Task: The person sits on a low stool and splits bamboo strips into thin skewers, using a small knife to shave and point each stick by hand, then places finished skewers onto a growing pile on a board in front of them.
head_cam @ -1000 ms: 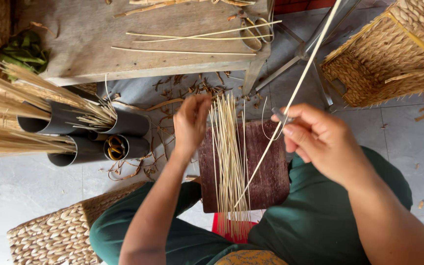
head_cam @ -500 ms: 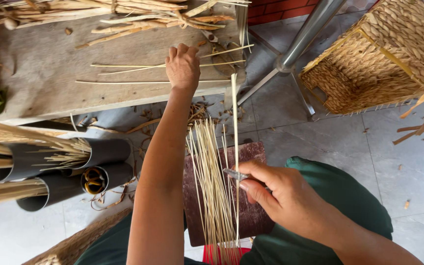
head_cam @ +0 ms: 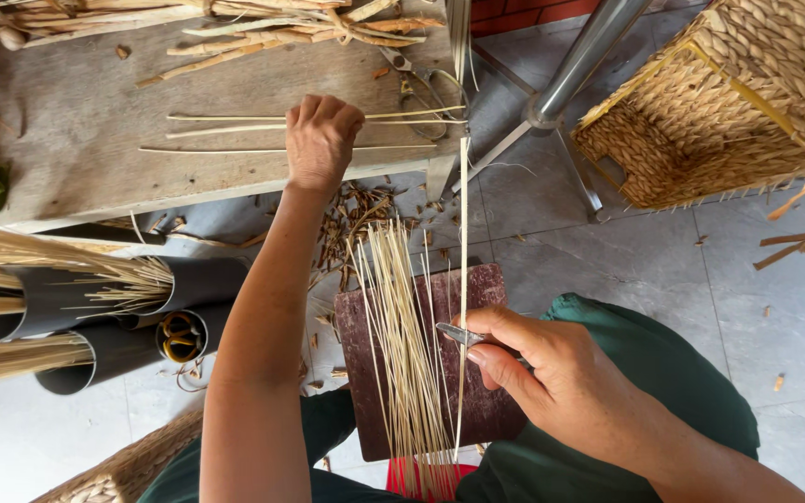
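Reaching up the middle of the frame, my left hand [head_cam: 321,140] is curling its fingers onto pale strips [head_cam: 235,121] on the wooden bench [head_cam: 67,140]. Lower right, my right hand [head_cam: 552,377] is pinching a small blade [head_cam: 458,334] against one long strip [head_cam: 463,279] over the dark board [head_cam: 486,410]. At left, dark tubes [head_cam: 76,307] are holding straw bundles [head_cam: 30,265].

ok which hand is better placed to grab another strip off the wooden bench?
Left, probably. The left hand already rests on the wooden bench right at the loose strips. The right hand is down by the lap, busy holding a small blade.
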`<action>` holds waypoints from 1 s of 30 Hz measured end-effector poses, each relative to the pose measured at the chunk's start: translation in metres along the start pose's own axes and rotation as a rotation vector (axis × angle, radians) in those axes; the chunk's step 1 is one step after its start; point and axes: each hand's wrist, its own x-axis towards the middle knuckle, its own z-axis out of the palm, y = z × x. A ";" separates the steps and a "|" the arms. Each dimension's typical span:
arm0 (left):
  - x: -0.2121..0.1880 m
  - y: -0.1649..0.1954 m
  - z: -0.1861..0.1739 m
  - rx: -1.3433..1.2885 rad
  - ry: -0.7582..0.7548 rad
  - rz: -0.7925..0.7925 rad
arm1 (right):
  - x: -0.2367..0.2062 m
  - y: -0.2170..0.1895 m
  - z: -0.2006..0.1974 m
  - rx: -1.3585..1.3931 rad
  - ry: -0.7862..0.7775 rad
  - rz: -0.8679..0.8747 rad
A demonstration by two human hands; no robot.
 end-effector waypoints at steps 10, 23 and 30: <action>0.018 0.016 0.042 -0.075 -0.180 -0.174 | 0.006 -0.012 0.009 0.016 -0.068 0.041; 0.071 0.040 -0.073 -0.189 0.294 -0.059 | 0.014 0.003 0.012 0.053 0.030 -0.028; 0.031 0.114 -0.234 -0.921 0.628 -0.162 | 0.025 -0.004 0.005 0.650 0.094 0.040</action>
